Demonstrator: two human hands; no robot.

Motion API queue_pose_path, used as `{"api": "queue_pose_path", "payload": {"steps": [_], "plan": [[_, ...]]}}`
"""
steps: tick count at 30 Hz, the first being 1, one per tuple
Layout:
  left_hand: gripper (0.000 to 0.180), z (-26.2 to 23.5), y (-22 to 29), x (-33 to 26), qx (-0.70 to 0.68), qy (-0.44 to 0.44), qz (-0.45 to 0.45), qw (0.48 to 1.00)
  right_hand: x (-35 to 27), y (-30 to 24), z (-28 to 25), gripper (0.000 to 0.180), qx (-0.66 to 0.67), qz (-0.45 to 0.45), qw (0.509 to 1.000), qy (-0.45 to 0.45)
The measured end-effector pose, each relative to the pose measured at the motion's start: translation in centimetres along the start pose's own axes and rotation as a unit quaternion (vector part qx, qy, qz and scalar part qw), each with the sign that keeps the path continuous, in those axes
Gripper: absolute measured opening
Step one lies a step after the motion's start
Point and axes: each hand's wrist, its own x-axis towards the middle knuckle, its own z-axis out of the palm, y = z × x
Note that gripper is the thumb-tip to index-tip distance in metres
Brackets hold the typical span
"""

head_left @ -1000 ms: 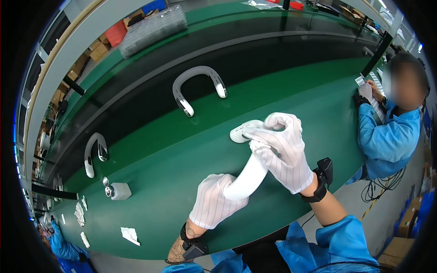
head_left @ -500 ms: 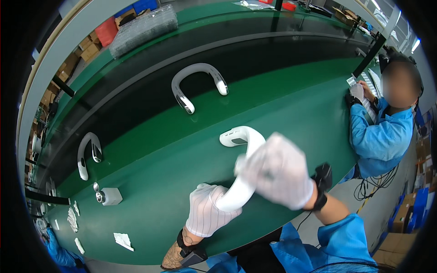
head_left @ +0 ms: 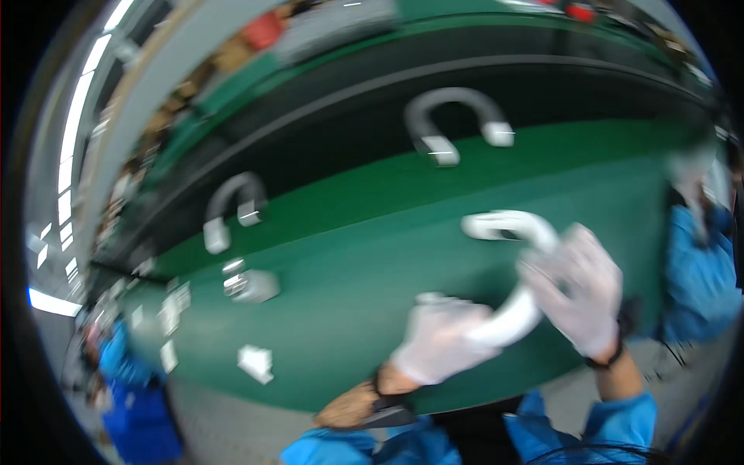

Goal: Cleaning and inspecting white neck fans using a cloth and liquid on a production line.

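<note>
Since the earlier frame the whole view has been swung to the right and blurred by motion, so that the white curved band [head_left: 518, 271] and both hands are now seen toward the near right of the green desk [head_left: 372, 232] rather than near its middle. The right hand [head_left: 580, 291], which was clenched low over the band half a second ago, is now seen lifted slightly with its gloved fingers spread more openly. The left hand [head_left: 440, 341] has hardly shifted against the band.

The near end of the white curved band is enclosed by the left hand's grip, fingers wrapped around it. The middle of the band's arc is pressed by the right hand from the right; its grip appears loosely half open, with fingers laid against the band, though the blur prevents an exact reading of how far they curl. The band's far end is left free, pointing left above the desk.

On the dark conveyor strip [head_left: 349, 124] beyond, a grey curved band [head_left: 457, 116] is seen far centre and another grey band [head_left: 232, 205] far left. A small silvery part [head_left: 249, 284] and a white slip [head_left: 256, 363] lie on the desk at left. A person in blue [head_left: 697, 263] is seen at the right edge, another blue-clad person [head_left: 128, 372] at the near left.
</note>
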Motion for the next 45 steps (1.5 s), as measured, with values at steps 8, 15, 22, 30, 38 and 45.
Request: {"api": "queue_pose_path", "payload": {"steps": [8, 15, 22, 30, 38, 45], "plan": [[0.028, 0.4, 0.4, -0.6, 0.019, 0.037, -0.003, 0.999, -0.8, 2.3, 1.0, 0.032, 0.038, 0.074, 0.995, 0.059], [0.030, -0.8, 0.2, -0.8, -0.011, 0.054, -0.018, 0.998, -1.1, -2.3, 1.2, 0.029, 0.052, 0.054, 0.997, 0.016], [0.031, -0.3, 0.1, -0.5, -0.023, 0.059, -0.046, 0.997, -1.0, -2.2, 0.6, 0.028, 0.054, -0.087, 0.994, -0.038], [0.031, -0.4, 0.5, -0.7, -0.015, 0.066, -0.047, 0.997, 0.8, 1.7, 1.1, 0.019, 0.055, 0.066, 0.995, 0.049], [0.031, -0.4, 0.4, -1.2, 0.001, 0.076, -0.057, 0.995, 0.9, -3.1, 1.6, 0.022, 0.043, 0.005, 0.999, -0.015], [0.029, -0.3, 0.9, -0.4, -0.005, 0.084, -0.047, 0.995, 2.5, 3.7, 1.9, 0.022, 0.127, 0.064, 0.989, 0.050]]}}
